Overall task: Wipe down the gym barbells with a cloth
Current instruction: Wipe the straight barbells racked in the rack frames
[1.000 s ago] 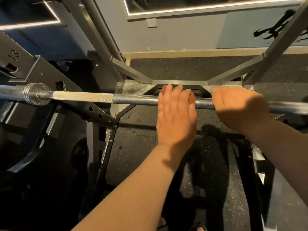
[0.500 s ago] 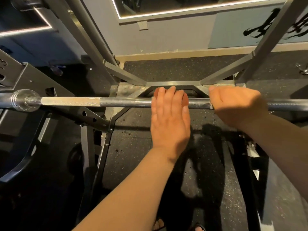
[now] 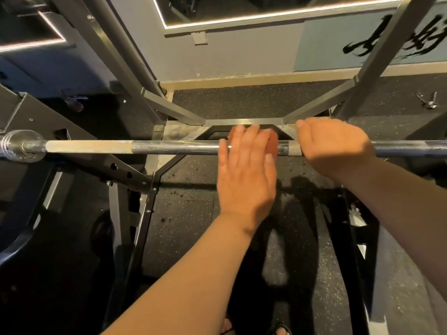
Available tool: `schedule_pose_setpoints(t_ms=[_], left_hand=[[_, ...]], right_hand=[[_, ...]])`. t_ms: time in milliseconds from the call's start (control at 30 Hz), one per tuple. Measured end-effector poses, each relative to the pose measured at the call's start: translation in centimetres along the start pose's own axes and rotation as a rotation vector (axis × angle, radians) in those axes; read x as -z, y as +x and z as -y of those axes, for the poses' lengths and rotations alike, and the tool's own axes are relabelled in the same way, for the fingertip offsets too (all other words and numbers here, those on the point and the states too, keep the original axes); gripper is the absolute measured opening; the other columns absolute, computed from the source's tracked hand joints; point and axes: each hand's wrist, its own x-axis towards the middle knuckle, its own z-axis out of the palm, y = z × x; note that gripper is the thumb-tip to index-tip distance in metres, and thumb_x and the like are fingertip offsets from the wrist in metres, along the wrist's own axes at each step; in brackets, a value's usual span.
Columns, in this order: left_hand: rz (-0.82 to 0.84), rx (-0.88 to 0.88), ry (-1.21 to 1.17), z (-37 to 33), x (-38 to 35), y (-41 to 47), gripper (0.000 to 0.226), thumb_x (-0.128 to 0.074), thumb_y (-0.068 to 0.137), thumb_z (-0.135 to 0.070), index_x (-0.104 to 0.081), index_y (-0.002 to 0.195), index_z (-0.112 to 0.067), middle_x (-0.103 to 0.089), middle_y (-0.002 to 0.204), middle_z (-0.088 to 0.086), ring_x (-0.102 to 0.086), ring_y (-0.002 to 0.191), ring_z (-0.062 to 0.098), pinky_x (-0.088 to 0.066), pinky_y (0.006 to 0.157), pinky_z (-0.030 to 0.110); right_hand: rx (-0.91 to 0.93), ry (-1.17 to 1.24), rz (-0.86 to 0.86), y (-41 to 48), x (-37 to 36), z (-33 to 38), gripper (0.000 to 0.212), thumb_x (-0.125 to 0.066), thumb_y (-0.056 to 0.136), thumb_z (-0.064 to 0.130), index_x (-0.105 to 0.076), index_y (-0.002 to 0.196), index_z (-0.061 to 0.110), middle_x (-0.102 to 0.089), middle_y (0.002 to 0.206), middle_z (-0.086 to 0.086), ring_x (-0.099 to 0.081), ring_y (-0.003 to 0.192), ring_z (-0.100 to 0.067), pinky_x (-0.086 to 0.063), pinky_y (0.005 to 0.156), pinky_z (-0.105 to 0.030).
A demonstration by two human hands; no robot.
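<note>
**Barbell (image 3: 169, 147) on the rack (image 3: 217, 122)**

It lies level, with pale knurling toward one end and smooth grey steel mid-span. The flat, straight-fingered left hand (image 3: 244, 170) presses an orange cloth (image 3: 274, 143) onto it; the right hand (image 3: 336, 146) curls round it.

We see a dim room, warm light from above and glowing strips (image 3: 266, 16) far off; glare brightens the barbell (image 3: 92, 146), shadows darken the floor (image 3: 183, 228), edges bend.
</note>
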Motion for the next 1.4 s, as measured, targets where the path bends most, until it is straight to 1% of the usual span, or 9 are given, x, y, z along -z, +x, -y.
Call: schedule_pose_setpoints(t_ms=[200,300,400,667,767,900,1100,1300,1400], left_hand=[[-0.045,0.082,-0.033,-1.3,-0.7,-1.4,0.052,-0.033,0.106,-0.027,-0.032,0.154,-0.009,-0.025,0.165,0.009,0.0,0.158,0.025,0.003,0.128,0.045],[-0.011,-0.02,-0.006,-2.5,-0.7,0.7,0.042,-0.039,0.103,-0.023,-0.052,0.14,-0.008,-0.049,0.149,0.01,-0.027,0.151,0.028,-0.003,0.128,0.047],[0.033,-0.068,0.034,-2.7,-0.2,2.3,0.033,-0.041,0.102,-0.022,-0.06,0.127,-0.011,-0.058,0.129,0.006,-0.046,0.132,0.027,-0.014,0.125,0.048],[0.006,-0.071,0.036,-3.0,-1.7,-2.1,0.064,-0.037,0.102,-0.025,-0.017,0.16,-0.009,-0.014,0.169,0.007,0.001,0.158,0.025,0.002,0.128,0.047],[0.033,-0.106,-0.007,-2.9,-0.7,0.3,0.053,-0.039,0.1,-0.025,-0.043,0.149,-0.005,-0.042,0.156,0.012,-0.026,0.151,0.03,-0.008,0.128,0.049],[0.026,-0.055,-0.013,-3.3,-0.1,3.4,0.035,-0.036,0.097,-0.027,-0.065,0.109,-0.01,-0.064,0.108,0.005,-0.057,0.11,0.027,-0.024,0.122,0.049],[0.036,-0.153,0.098,-1.2,-0.1,-0.5,0.054,-0.037,0.105,-0.027,-0.032,0.157,-0.01,-0.033,0.162,0.008,-0.018,0.155,0.027,-0.006,0.128,0.049],[-0.135,0.249,0.022,-0.7,-0.2,-0.2,0.052,-0.029,0.107,-0.024,-0.032,0.156,-0.005,-0.02,0.167,0.014,-0.001,0.157,0.03,0.003,0.128,0.045],[-0.057,0.132,0.001,-3.9,-1.8,-0.1,0.056,-0.028,0.106,-0.028,-0.027,0.158,-0.008,-0.015,0.169,0.011,0.005,0.157,0.028,0.006,0.127,0.046]], right_hand=[[-0.066,-0.114,0.057,-1.7,1.0,0.9,0.035,-0.037,0.098,0.003,-0.059,0.072,0.011,-0.04,0.057,-0.004,-0.027,0.051,-0.019,-0.019,0.048,-0.024],[-0.063,-0.025,0.165,-1.4,2.2,1.2,0.04,-0.032,0.103,0.01,-0.064,0.079,0.01,-0.054,0.062,-0.007,-0.049,0.05,-0.024,-0.028,0.048,-0.028],[-0.075,0.205,0.387,-0.2,2.7,0.8,0.036,-0.024,0.106,0.018,-0.059,0.114,0.012,-0.058,0.087,-0.007,-0.056,0.079,-0.027,-0.036,0.06,-0.037],[-0.12,0.159,0.539,0.3,3.9,1.1,0.037,-0.024,0.108,0.021,-0.057,0.123,0.012,-0.065,0.106,-0.009,-0.065,0.098,-0.03,-0.036,0.065,-0.038],[-0.122,0.203,0.58,0.4,4.0,1.0,0.033,-0.028,0.108,0.019,-0.058,0.12,0.013,-0.058,0.088,-0.004,-0.061,0.089,-0.029,-0.038,0.065,-0.038],[-0.132,0.234,0.59,0.7,3.9,0.8,0.023,-0.038,0.105,0.017,-0.059,0.115,0.015,-0.043,0.074,0.0,-0.05,0.076,-0.025,-0.039,0.062,-0.037],[-0.111,0.24,0.579,0.7,3.6,0.7,0.025,-0.035,0.104,0.016,-0.057,0.115,0.015,-0.04,0.069,0.0,-0.052,0.074,-0.026,-0.039,0.061,-0.038],[-0.085,0.243,0.57,0.4,3.2,0.4,0.022,-0.038,0.103,0.013,-0.057,0.115,0.015,-0.043,0.068,-0.001,-0.053,0.07,-0.026,-0.038,0.057,-0.036],[-0.096,0.259,0.566,0.7,3.1,0.6,0.024,-0.036,0.104,0.017,-0.057,0.116,0.015,-0.043,0.074,0.0,-0.052,0.074,-0.027,-0.039,0.061,-0.039]])
